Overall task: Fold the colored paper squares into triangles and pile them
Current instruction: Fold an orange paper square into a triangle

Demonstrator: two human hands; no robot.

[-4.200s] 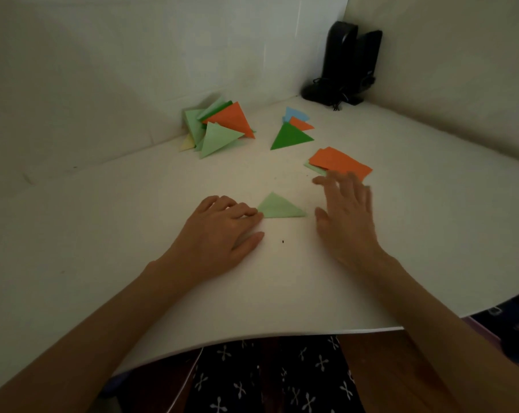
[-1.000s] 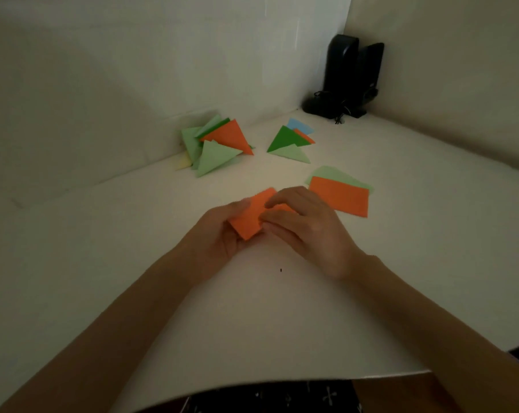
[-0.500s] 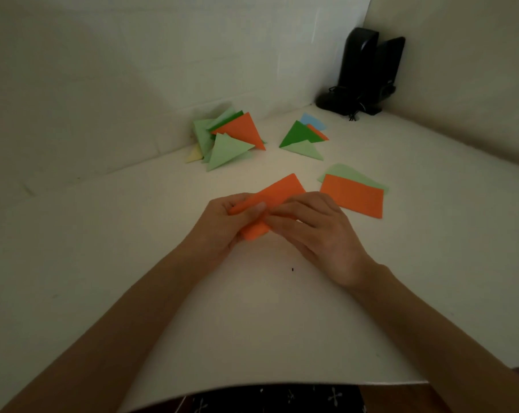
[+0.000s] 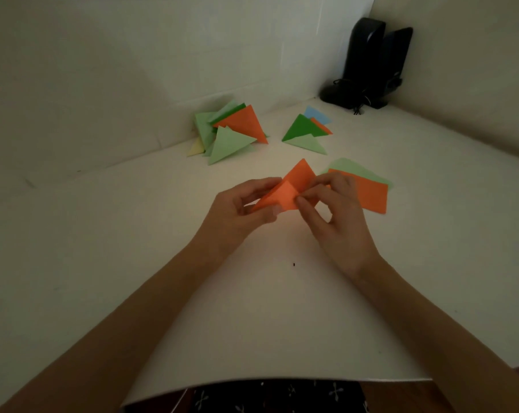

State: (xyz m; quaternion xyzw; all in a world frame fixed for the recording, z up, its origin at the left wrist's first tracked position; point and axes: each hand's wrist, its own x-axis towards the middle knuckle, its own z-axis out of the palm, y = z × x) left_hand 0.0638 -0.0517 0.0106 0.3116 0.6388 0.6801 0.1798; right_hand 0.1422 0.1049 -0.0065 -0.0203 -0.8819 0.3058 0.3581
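Orange paper square [image 4: 294, 186], half-folded, is held just above the table [image 4: 133, 263]. Left hand [image 4: 240, 207] and right hand [image 4: 332, 204] both pinch it. Judged light, limp, crease-prone: grip at corners, align edges before pressing

White table [image 4: 282, 323] occupies a corner formed by 2 plain pale walls: rear wall [image 4: 103, 70], right wall [image 4: 475, 70]. 2 black speakers [image 4: 371, 61] stand upright in that corner. Lighting: dim.
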